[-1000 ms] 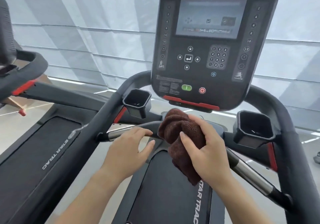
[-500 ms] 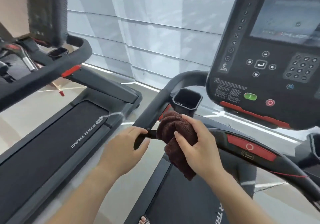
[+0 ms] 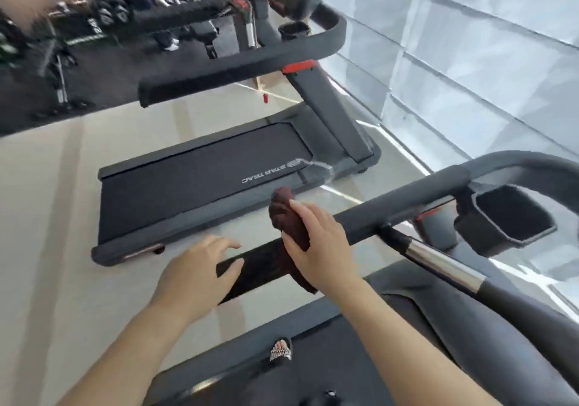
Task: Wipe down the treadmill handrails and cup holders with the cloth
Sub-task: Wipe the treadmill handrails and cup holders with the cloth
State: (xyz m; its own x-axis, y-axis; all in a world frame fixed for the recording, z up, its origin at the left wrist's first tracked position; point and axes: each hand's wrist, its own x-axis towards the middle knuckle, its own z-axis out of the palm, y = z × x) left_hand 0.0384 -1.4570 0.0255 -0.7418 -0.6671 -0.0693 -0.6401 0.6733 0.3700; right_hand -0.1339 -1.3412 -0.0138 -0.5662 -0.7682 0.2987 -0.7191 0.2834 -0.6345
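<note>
A dark maroon cloth (image 3: 289, 220) is draped over the black left side handrail (image 3: 404, 202) of my treadmill, and my right hand (image 3: 319, 245) presses it onto the rail. My left hand (image 3: 197, 277) rests with fingers apart on the rail's near end (image 3: 247, 269), holding nothing. A black cup holder (image 3: 513, 217) hangs right of the rail. A chrome and black inner grip bar (image 3: 438, 263) runs from the rail toward the lower right.
A second treadmill stands to the left with its belt (image 3: 200, 180) and padded handrail (image 3: 244, 70). Weight racks (image 3: 103, 4) and a person's legs fill the far left. A white blind (image 3: 488, 70) covers the right. My sandalled foot (image 3: 281, 350) stands on the deck.
My view has swung left, away from the console. My right hand slid the cloth from the centre grip onto the left side handrail, and my left hand shifted to the rail's end.
</note>
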